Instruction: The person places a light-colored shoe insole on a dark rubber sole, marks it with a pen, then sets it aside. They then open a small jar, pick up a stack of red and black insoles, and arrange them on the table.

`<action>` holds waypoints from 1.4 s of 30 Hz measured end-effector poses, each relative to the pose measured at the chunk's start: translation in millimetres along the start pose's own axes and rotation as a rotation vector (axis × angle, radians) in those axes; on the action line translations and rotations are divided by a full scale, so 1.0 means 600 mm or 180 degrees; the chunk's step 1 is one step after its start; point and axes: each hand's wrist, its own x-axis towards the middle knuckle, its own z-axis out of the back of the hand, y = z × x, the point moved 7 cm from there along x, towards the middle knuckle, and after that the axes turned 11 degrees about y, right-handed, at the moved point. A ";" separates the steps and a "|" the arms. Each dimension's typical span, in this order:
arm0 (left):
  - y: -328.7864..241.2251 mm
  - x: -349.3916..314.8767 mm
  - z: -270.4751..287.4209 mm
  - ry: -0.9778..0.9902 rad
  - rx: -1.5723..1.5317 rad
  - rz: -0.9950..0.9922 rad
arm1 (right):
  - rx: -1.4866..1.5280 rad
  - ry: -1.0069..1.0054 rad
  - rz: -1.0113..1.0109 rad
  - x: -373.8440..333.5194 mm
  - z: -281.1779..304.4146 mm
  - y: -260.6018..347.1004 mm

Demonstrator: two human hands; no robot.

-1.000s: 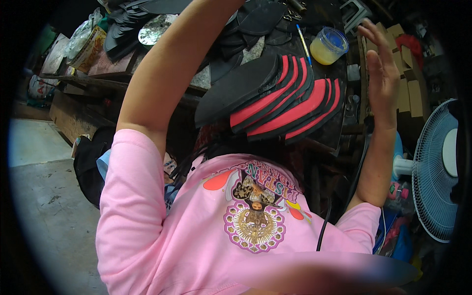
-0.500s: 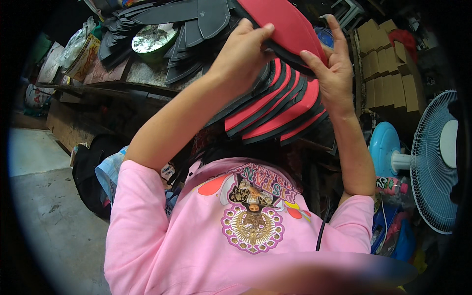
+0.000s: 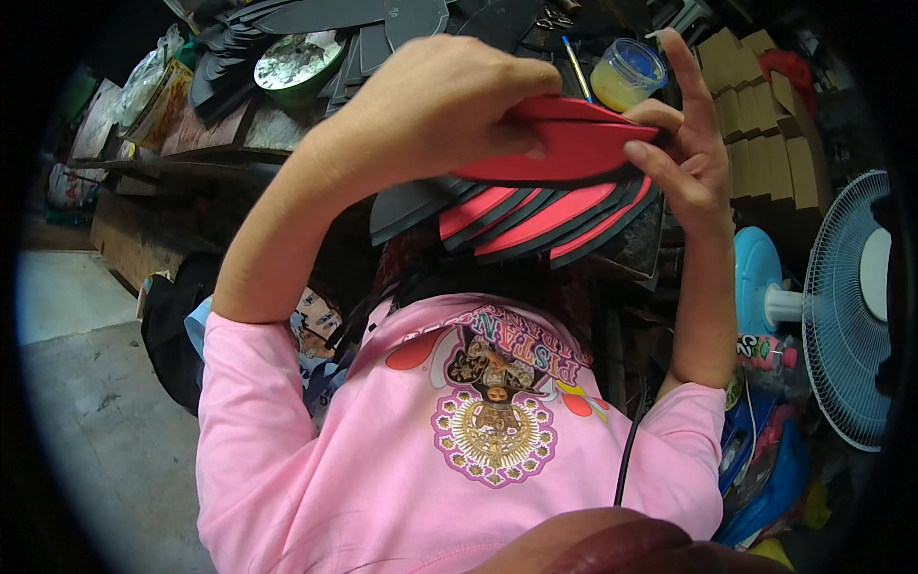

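Between my two hands, above the workbench, is a red shoe sole piece with a dark underside edge. My left hand is closed around its left end, thumb on the red face. At the other end my right hand pinches the tip between thumb and finger, with another finger raised. A second red layer shows along the piece's upper edge; whether it is separate or a fold I cannot tell. Just below, red-and-black soles lie fanned out in an overlapping row, beside a dark grey sole.
Several dark grey cut pieces cover the bench's far side around a green round container. A clear jar of yellowish stuff stands near a blue pen. At right are stacked brown boxes and a fan.
Both hands have brought the sole piece lower and nearer, turning it from steeply tilted to roughly level. My left hand now reaches over its left end. The jar and pen have come into sight.
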 end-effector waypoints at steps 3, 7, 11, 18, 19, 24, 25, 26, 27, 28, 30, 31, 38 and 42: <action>0.014 -0.007 -0.017 -0.0257 -0.1047 -0.0046 | -0.0310 -0.0465 -0.0167 -0.007 0.018 -0.021; 0.047 0.001 -0.079 0.0008 -0.3078 0.0282 | -0.0708 -0.0633 -0.0055 -0.012 0.011 -0.031; 0.051 0.004 -0.105 0.0035 -0.4152 0.0205 | -0.0880 -0.0368 -0.0322 -0.018 -0.024 -0.048; 0.019 0.003 -0.110 0.0288 -0.4422 -0.0029 | -0.2427 -0.0360 -0.0128 -0.011 -0.031 -0.063; 0.020 0.005 -0.110 0.0274 -0.4497 -0.0002 | -0.2169 -0.0381 -0.0065 -0.009 -0.031 -0.067; 0.031 0.007 -0.109 0.0185 -0.4848 0.0091 | -0.1516 -0.0685 0.0131 -0.013 -0.036 -0.071; 0.035 0.006 -0.111 0.0149 -0.4983 0.0202 | -0.1594 -0.0758 0.0144 -0.015 -0.035 -0.068; 0.034 0.005 -0.109 0.0139 -0.5039 0.0109 | -0.1668 -0.0831 0.0165 -0.018 -0.033 -0.064; 0.035 0.006 -0.108 0.0151 -0.5056 0.0070 | -0.1743 -0.0909 0.0183 -0.021 -0.029 -0.060; 0.035 0.006 -0.108 0.0175 -0.5037 0.0060 | -0.1830 -0.0684 0.0141 -0.017 -0.031 -0.062; 0.035 0.007 -0.109 0.0201 -0.5052 0.0057 | -0.2000 -0.0239 0.0041 -0.013 -0.029 -0.066; 0.035 0.007 -0.109 0.0216 -0.5038 0.0064 | -0.1817 -0.0246 0.0045 -0.013 -0.027 -0.069; 0.063 0.006 -0.112 -0.0238 -0.5400 0.0089 | -0.1274 -0.0184 0.0211 -0.036 -0.042 -0.061; 0.077 0.007 -0.115 -0.0452 -0.5397 0.0187 | -0.2078 -0.0013 0.0339 -0.050 -0.061 -0.039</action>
